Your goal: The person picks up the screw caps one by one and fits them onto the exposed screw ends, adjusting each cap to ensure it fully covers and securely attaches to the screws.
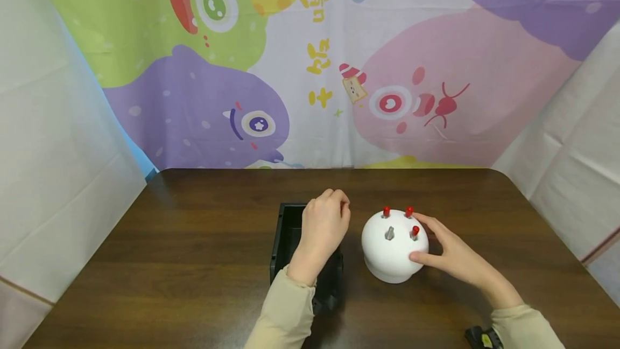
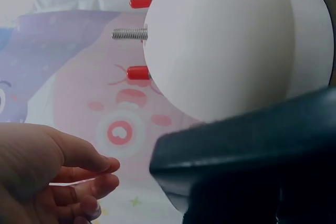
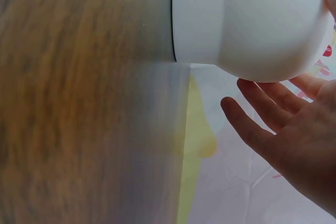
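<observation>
A white dome point(image 1: 387, 252) with a rounded top stands on the table. Three of its upright metal bolts wear red caps point(image 1: 386, 211); a bare threaded bolt point(image 1: 389, 233) shows among them. My right hand point(image 1: 455, 252) holds the dome's right side, thumb in front and fingers toward the back. Left of the dome lies a long black box point(image 1: 277, 241), partly covered by my left hand point(image 1: 323, 225), which hovers over its right edge. The left fingers are curled with thumb and forefinger tips together point(image 2: 113, 165); nothing shows between them. The forearm hides much of the box's inside.
The brown wooden table point(image 1: 169, 263) runs back to a printed cartoon curtain point(image 1: 319, 139). White cloth point(image 1: 63, 139) hangs at both sides. A small black object with a yellow mark point(image 1: 481, 337) lies by the right sleeve at the front.
</observation>
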`<action>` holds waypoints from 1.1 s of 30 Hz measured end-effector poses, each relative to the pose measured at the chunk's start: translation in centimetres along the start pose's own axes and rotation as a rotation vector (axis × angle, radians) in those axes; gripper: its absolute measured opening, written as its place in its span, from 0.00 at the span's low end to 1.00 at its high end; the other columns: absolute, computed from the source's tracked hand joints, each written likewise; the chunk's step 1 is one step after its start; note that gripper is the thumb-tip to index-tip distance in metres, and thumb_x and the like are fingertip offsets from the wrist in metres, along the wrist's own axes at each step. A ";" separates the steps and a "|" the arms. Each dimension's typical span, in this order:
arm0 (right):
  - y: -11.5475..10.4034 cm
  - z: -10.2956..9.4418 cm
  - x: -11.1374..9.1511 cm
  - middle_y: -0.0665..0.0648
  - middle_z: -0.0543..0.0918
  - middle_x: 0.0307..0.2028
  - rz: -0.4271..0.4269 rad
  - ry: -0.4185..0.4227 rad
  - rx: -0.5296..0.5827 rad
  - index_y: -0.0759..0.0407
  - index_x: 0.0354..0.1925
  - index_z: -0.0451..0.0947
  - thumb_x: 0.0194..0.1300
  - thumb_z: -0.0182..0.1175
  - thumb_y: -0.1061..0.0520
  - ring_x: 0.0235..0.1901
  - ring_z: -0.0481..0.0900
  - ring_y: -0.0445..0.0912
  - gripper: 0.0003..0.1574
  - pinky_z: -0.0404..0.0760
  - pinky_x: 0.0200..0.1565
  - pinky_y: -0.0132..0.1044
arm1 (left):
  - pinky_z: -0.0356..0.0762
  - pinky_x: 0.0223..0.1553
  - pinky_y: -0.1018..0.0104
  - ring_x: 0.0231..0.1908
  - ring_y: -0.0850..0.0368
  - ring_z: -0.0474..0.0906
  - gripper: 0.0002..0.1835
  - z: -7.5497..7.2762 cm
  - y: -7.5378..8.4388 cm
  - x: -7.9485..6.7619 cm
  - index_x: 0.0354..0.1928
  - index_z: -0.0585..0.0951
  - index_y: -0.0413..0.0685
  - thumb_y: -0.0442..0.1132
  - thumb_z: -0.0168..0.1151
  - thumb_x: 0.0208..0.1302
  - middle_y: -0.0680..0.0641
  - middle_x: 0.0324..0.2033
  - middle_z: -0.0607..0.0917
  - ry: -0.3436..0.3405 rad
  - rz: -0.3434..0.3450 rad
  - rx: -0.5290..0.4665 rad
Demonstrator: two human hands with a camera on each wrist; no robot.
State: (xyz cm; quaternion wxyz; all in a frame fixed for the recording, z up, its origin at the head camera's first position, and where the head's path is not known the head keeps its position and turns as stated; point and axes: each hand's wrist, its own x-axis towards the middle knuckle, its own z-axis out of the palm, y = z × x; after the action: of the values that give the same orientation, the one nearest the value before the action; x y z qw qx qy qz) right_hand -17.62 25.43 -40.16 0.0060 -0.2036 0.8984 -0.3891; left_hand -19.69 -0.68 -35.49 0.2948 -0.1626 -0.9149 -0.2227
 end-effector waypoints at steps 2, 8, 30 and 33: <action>0.1 0.0 0.0 0.60 0.63 0.61 0.001 0.000 0.001 0.51 0.66 0.53 0.53 0.65 0.47 0.54 0.70 0.60 0.48 0.70 0.48 0.57 | 0.72 0.22 0.69 0.18 0.58 0.73 0.03 0.0 -0.3 0.0 0.27 0.82 0.47 0.37 0.61 0.56 0.50 0.22 0.81 -0.002 -0.014 0.010; 0.2 0.1 0.0 0.60 0.63 0.61 0.001 0.005 -0.008 0.52 0.66 0.53 0.53 0.65 0.46 0.54 0.70 0.59 0.48 0.70 0.48 0.57 | 0.74 0.22 0.67 0.18 0.57 0.75 0.04 -0.1 -0.9 0.0 0.27 0.82 0.45 0.36 0.61 0.56 0.49 0.23 0.81 -0.031 -0.065 0.026; -0.1 -0.1 0.1 0.60 0.63 0.61 -0.005 -0.004 0.008 0.52 0.66 0.53 0.53 0.65 0.47 0.54 0.70 0.59 0.48 0.69 0.49 0.58 | 0.45 0.12 0.73 0.11 0.63 0.45 0.26 0.5 -2.3 -0.3 0.07 0.56 0.52 0.30 0.55 0.56 0.55 0.08 0.52 -0.271 -0.178 0.064; -0.1 -0.1 0.1 0.60 0.63 0.61 -0.005 -0.003 0.006 0.52 0.66 0.53 0.53 0.65 0.47 0.54 0.70 0.59 0.48 0.69 0.49 0.58 | 0.45 0.11 0.72 0.10 0.62 0.46 0.26 0.5 -2.4 -0.4 0.06 0.55 0.51 0.29 0.54 0.55 0.54 0.07 0.52 -0.339 -0.220 0.058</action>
State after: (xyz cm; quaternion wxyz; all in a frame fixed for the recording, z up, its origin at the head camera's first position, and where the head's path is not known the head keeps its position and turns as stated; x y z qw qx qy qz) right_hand -17.65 25.40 -40.00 0.0072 -0.2063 0.8967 -0.3915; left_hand -20.62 -2.52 -36.90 0.1150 -0.0884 -0.9698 -0.1963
